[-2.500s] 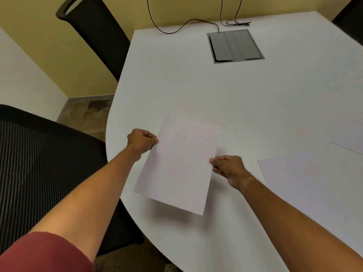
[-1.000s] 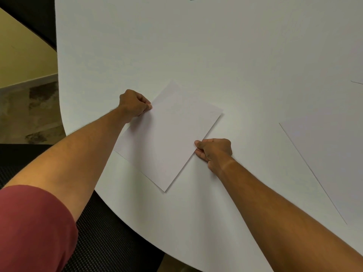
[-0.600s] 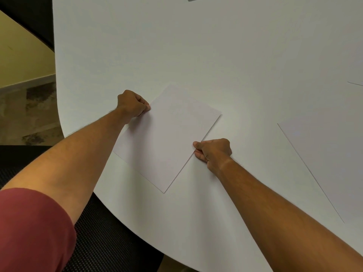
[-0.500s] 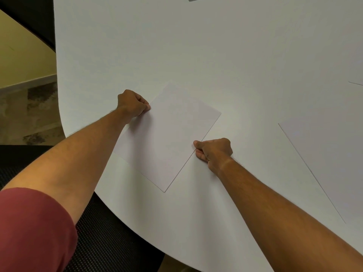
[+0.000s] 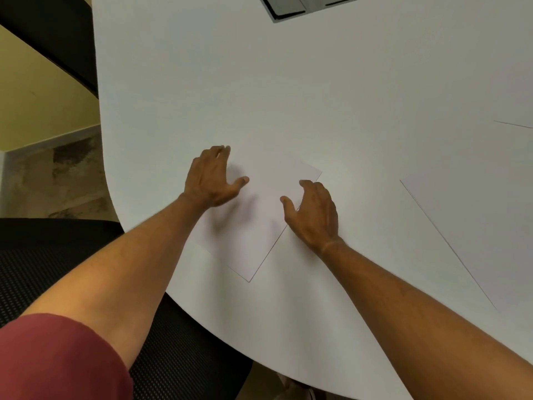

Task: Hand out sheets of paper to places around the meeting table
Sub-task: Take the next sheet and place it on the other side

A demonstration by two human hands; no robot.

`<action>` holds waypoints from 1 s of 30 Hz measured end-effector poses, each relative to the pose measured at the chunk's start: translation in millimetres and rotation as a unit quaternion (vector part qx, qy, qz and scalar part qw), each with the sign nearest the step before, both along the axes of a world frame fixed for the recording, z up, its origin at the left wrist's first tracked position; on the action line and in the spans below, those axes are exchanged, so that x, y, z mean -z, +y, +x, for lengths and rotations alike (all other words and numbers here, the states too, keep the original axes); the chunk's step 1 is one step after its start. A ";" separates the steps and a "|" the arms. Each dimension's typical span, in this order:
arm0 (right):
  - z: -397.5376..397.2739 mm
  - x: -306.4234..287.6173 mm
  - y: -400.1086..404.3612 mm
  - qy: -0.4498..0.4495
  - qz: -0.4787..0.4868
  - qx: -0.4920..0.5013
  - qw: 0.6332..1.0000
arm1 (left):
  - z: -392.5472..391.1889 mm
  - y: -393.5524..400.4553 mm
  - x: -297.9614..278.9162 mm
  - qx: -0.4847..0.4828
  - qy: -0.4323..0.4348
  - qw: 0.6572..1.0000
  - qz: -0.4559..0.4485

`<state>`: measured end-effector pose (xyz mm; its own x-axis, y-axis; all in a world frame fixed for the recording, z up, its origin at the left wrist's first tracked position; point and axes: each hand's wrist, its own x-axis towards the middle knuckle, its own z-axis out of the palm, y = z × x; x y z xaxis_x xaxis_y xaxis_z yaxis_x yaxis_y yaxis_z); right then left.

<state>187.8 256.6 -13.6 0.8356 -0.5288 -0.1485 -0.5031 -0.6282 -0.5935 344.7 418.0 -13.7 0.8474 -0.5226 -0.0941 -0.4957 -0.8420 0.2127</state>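
The sheet [image 5: 259,215] lies flat by the counter [image 5: 288,90] edge before the black chair [image 5: 57,255], left hand [image 5: 212,180] and right hand [image 5: 313,212] spread loose, gripping nothing (placing looks done), so next likely comes another sheet for another place

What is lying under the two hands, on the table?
A sheet of paper lies flat on the white table. The left hand and right hand are open over its side edges; they hide part of each edge.
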 end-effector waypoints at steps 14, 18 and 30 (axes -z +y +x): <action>-50.9 -44.9 -24.9 0.003 -0.216 -0.110 0.970 | -79.5 -20.3 -51.2 0.124 -0.103 0.986 0.036; -74.9 -63.8 -38.5 -0.007 -0.249 -0.106 0.963 | -106.1 -34.8 -71.2 0.128 -0.126 0.983 0.033; -167.7 -116.0 -100.4 -0.031 -0.307 -0.072 0.948 | -199.1 -89.8 -131.2 0.142 -0.166 0.976 0.008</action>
